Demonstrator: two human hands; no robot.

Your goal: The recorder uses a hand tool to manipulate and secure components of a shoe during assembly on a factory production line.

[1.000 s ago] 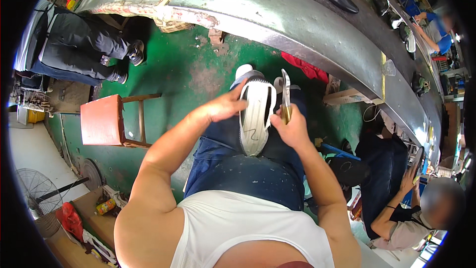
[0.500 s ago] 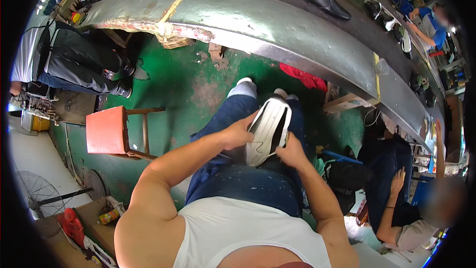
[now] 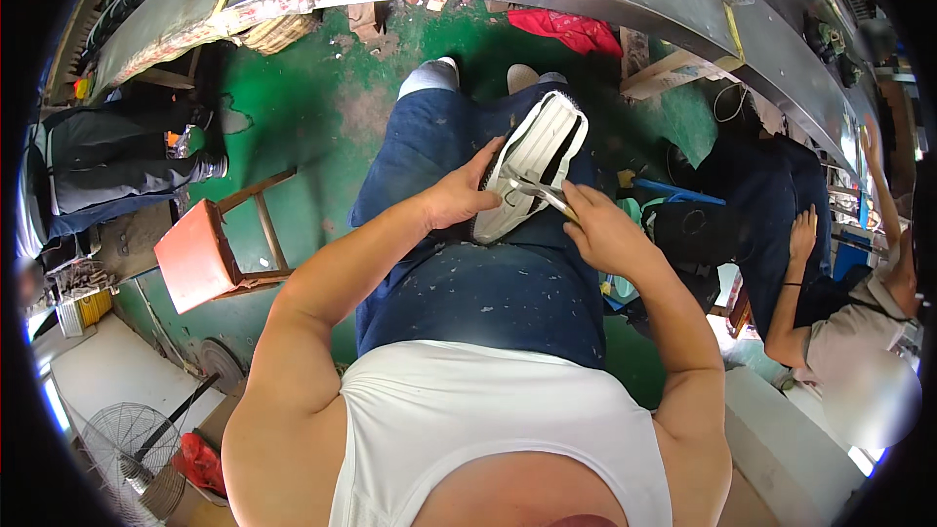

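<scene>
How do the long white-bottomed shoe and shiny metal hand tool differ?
The long white-bottomed shoe is larger than the shiny metal hand tool. In the picture, the shoe slants up toward the right; the tool slants up toward the left. The left hand holds the shoe; the right hand grips the tool. Both are hand-held.

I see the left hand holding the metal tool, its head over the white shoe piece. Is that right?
The hand is wrong: the head view shows the right hand holding the metal tool, its head over the white shoe piece.

Grn flr (scuffed) has stool, red cloth.
</scene>
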